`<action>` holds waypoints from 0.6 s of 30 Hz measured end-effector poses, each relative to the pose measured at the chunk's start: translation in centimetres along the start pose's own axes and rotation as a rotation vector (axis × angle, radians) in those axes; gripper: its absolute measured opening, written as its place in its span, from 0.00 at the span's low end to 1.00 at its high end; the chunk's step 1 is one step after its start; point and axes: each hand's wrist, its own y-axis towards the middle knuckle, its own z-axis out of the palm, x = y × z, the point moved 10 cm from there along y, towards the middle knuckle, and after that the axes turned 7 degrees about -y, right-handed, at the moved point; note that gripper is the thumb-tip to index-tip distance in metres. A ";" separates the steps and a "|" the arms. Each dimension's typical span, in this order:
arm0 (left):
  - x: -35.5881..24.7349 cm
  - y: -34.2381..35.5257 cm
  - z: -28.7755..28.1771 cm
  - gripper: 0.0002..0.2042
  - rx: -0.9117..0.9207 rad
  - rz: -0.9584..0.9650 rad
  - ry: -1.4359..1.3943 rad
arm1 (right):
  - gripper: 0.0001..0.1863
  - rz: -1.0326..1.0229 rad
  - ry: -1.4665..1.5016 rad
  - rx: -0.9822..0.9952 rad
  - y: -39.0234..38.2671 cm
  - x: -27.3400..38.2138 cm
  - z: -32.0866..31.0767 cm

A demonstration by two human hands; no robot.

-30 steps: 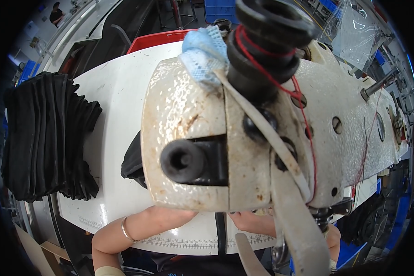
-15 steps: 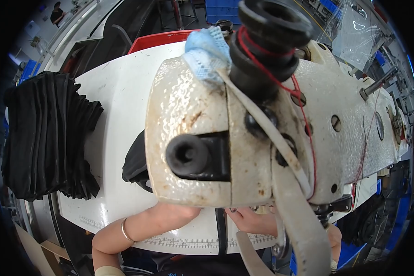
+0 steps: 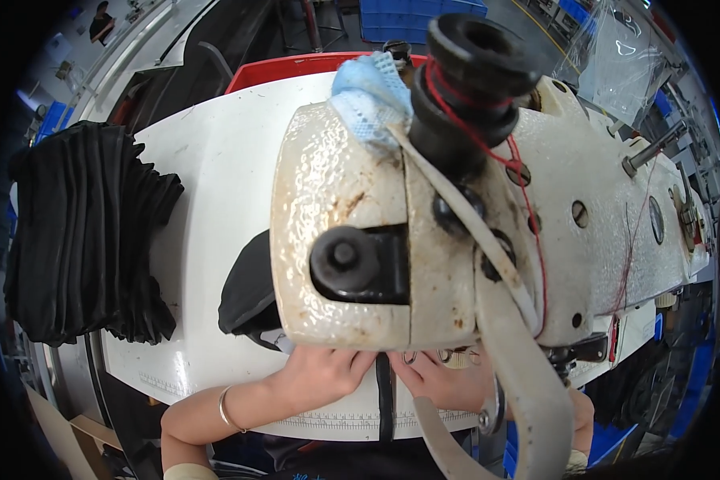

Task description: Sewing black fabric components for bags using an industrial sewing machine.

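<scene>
A white sewing machine head [image 3: 352, 184] fills the middle of the view, standing over a white table. Just below its front edge, my left hand [image 3: 324, 372] lies with its fingers bent and pressed together, tips hidden under the head. My right hand [image 3: 448, 380] faces it, fingers curled inward and partly covered by the machine's pale lever. Between the two hands a narrow black fabric strip [image 3: 385, 400] runs toward the near table edge, close to the fingertips of both. What the fingers grip is hidden. A folded black fabric piece [image 3: 248, 288] sticks out left of the head.
A thick stack of black fabric pieces [image 3: 80, 232] stands on the table's left side. Behind the table is a red bin [image 3: 288, 68]. Red thread [image 3: 528, 200] hangs over the machine, and a blue cloth wad [image 3: 368, 100] is on top. A person [image 3: 102, 24] is far back left.
The machine head appears shifted slightly right and up in view. More of both hands and of the folded black piece shows. My left hand has moved slightly right, nearer the black strip.
</scene>
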 end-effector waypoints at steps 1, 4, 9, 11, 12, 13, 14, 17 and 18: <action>1.1 0.2 0.2 0.12 -0.017 -0.057 -0.093 | 0.09 0.249 0.265 -0.056 -1.6 -1.0 2.7; 3.7 -0.2 2.3 0.12 0.074 -0.171 -0.292 | 0.08 0.502 0.542 -0.045 -2.8 -2.5 5.1; 4.8 -0.6 3.6 0.14 0.122 -0.275 -0.428 | 0.06 0.561 0.542 0.307 -1.3 -4.3 5.2; 5.0 -0.4 3.2 0.14 0.072 -0.275 -0.408 | 0.05 0.570 0.542 0.445 -0.8 -4.9 5.2; 5.1 -0.4 2.7 0.15 0.022 -0.271 -0.389 | 0.05 0.574 0.542 0.515 -0.8 -5.0 5.4; 5.2 -0.3 2.6 0.15 0.021 -0.273 -0.389 | 0.04 0.579 0.539 0.585 -1.0 -5.0 5.6; 5.1 -0.3 2.6 0.15 0.024 -0.248 -0.371 | 0.04 0.583 0.536 0.654 -1.3 -4.9 5.9; 4.9 -0.2 2.4 0.15 0.023 -0.222 -0.355 | 0.03 0.461 0.443 0.212 -0.2 -5.1 3.6; 4.8 -0.2 2.3 0.16 0.017 -0.221 -0.357 | 0.03 0.461 0.445 0.211 -0.6 -5.2 3.8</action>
